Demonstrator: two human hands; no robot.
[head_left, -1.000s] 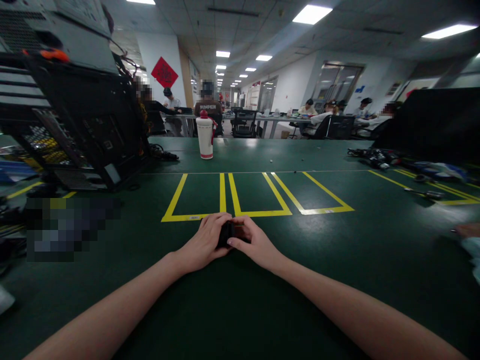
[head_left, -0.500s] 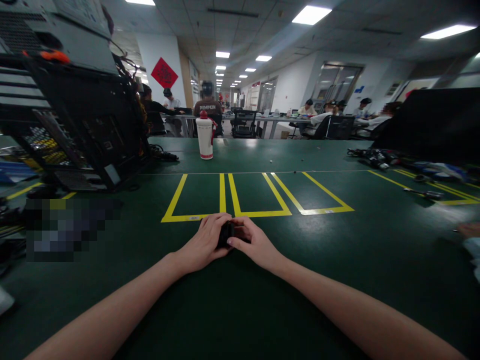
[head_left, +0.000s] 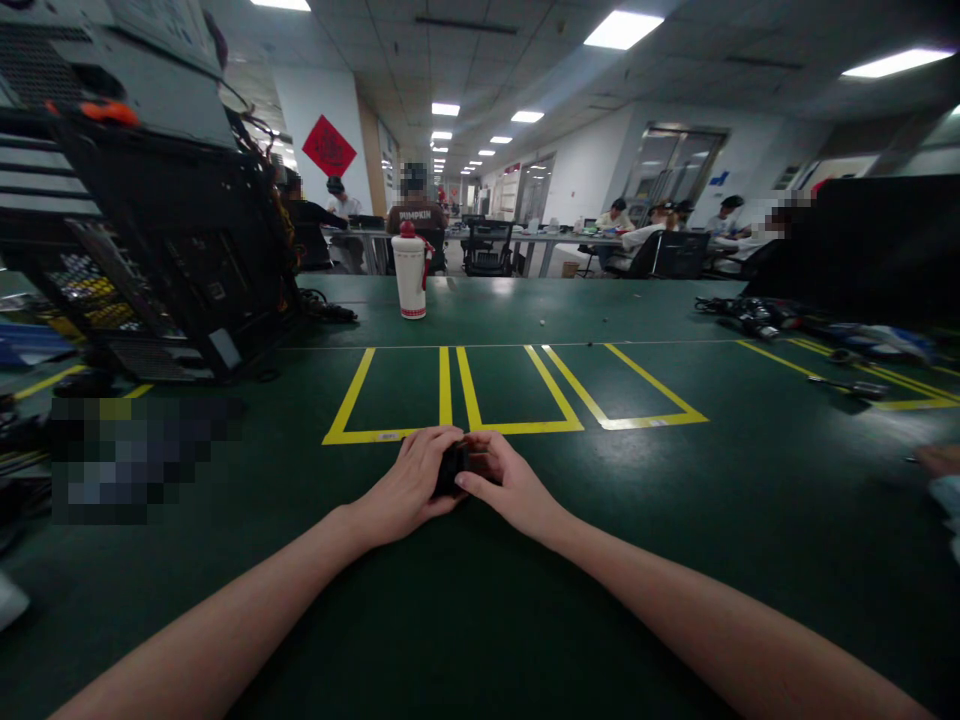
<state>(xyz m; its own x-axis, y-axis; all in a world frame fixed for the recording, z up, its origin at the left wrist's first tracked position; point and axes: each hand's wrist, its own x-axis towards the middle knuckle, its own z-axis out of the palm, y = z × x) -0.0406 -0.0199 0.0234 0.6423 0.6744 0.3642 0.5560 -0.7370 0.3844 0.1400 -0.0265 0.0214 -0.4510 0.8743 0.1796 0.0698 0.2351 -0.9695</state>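
Note:
A small black object (head_left: 451,468) is between my two hands at the middle of the green table (head_left: 480,600); most of it is hidden, so its kind cannot be made out. My left hand (head_left: 412,482) curls over its left side and top, palm down. From the right, my right hand (head_left: 504,480) holds it with the thumb in front and bent fingers behind. Both hands are just on the near side of the yellow tape outlines (head_left: 517,428) on the tabletop.
A white tumbler with a red lid (head_left: 411,272) stands farther back. An open black computer case (head_left: 202,250) rises at the left. Cables and metal parts (head_left: 750,315) lie at the right, with a tool (head_left: 851,388) nearer. Another person's hand (head_left: 941,462) shows at the right edge.

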